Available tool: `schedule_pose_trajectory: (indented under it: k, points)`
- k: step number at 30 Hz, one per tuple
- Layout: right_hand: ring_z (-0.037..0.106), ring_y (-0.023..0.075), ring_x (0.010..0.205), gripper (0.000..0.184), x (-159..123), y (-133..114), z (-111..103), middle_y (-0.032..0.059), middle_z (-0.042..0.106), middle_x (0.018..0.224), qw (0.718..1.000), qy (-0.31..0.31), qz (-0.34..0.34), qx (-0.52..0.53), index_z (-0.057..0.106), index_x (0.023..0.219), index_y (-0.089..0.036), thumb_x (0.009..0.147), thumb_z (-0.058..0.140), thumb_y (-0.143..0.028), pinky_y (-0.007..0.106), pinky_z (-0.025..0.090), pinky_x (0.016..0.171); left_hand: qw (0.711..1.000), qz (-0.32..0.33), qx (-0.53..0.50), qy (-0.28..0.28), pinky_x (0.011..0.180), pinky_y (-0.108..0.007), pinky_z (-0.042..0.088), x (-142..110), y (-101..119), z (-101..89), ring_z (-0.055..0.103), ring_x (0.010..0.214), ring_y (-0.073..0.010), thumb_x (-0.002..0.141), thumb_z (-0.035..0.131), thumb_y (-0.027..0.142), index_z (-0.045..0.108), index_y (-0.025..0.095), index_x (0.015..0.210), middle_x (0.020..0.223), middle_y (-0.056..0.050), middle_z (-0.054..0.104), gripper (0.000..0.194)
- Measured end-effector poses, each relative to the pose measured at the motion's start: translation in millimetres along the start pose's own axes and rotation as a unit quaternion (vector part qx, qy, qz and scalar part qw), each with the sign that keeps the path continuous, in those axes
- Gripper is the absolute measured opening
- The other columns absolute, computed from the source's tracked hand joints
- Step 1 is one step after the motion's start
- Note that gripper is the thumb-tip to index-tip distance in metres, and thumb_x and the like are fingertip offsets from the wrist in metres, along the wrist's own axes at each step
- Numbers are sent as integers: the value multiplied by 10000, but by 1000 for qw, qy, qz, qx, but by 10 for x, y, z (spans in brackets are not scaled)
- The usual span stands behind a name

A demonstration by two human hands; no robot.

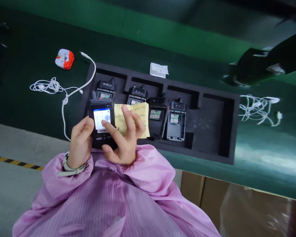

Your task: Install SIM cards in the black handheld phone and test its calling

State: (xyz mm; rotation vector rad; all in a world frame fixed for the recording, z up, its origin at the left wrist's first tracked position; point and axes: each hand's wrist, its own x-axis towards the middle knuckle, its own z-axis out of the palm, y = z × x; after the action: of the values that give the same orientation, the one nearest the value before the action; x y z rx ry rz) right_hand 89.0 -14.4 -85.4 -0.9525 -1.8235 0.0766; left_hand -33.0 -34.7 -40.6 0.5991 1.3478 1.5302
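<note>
close before lilac smock [101, 197], holds handheld radio [102, 113] with lit screen, pinching its side between thumb and fingers of left hand [80, 141]. touches this screen with index fingertip of right hand [126, 146], with the other fingers spread. has yellow handwritten note [119, 120] just beside the radio, partly behind right hand. farther, has four similar handsets [176, 129] in black foam tray [234, 131]; beyond it, folded white paper [158, 69].

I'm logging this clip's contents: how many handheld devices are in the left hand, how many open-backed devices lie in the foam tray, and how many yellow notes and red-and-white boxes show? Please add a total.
Handheld device in the left hand: 1
Open-backed devices in the foam tray: 4
Yellow note: 1
Red-and-white box: 1
Total: 7
</note>
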Motion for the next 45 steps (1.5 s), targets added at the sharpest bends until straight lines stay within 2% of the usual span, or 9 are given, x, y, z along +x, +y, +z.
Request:
schedule_pose_trajectory:
  k: [8,14,21,24,28,31,38,41,45]
  points:
    - [404,317,1442,551,-3,8,1,117,442,1567,1000,18,-8,12,715,1151,-222,1045,284,-547,484,444,1117,1000,-3,9,-1,593,-276,509,-4,-14,-11,497,603,-134,752,859,536,581,203,595,649,11,535,461]
    - [330,319,1452,560,7,-9,1,119,447,1521,1000,8,-20,-4,701,1178,-231,1037,274,-565,489,406,1149,1000,-4,5,-1,630,-272,531,-5,-8,-10,508,624,-132,764,859,523,609,199,616,648,16,518,435]
    - [385,290,1448,558,46,6,-29,111,379,1627,999,3,20,-39,662,1222,-197,1050,240,-519,462,354,1158,1000,-2,7,-5,680,-312,585,-2,8,22,649,713,-199,751,857,535,586,211,601,597,12,538,449]
    - [383,298,1456,584,67,1,-38,133,389,1615,998,-14,29,-55,638,1283,-197,1042,225,-532,469,355,1160,1000,-1,-5,-10,690,-305,591,-7,5,16,662,714,-195,773,850,509,602,207,614,607,11,556,422]
    - [318,356,1504,566,70,-13,-46,137,406,1599,995,-64,40,-63,608,1371,-224,992,340,-547,518,367,1161,1000,-2,-8,-8,696,-311,591,-11,-2,2,665,714,-197,784,844,492,596,202,617,618,5,575,417]
    - [316,364,1513,569,59,-13,-53,138,370,1636,996,-63,39,-53,596,1396,-221,971,398,-544,521,377,1159,1000,-4,-6,-11,695,-316,588,-6,-5,4,677,737,-212,790,836,509,604,201,628,617,-2,586,418]
    - [358,345,1515,572,63,-11,-54,154,431,1596,996,-68,32,-51,589,1397,-213,1000,337,-539,526,381,1169,1000,1,-16,-13,648,-276,575,-11,-4,9,625,648,-159,787,850,491,595,198,606,614,18,561,429]
    - [342,350,1521,586,63,-13,-30,154,408,1615,997,-57,30,-39,620,1355,-203,1015,295,-553,526,390,1163,1000,-3,-16,-11,658,-286,585,-13,2,12,629,649,-163,773,859,493,596,199,605,613,17,563,428]
    - [370,347,1489,621,39,-1,-3,133,369,1643,999,-5,28,-32,649,1298,-196,1030,231,-569,526,403,1131,1000,-6,-5,-3,667,-311,594,-13,14,24,660,693,-194,751,864,517,598,208,603,614,8,577,434]
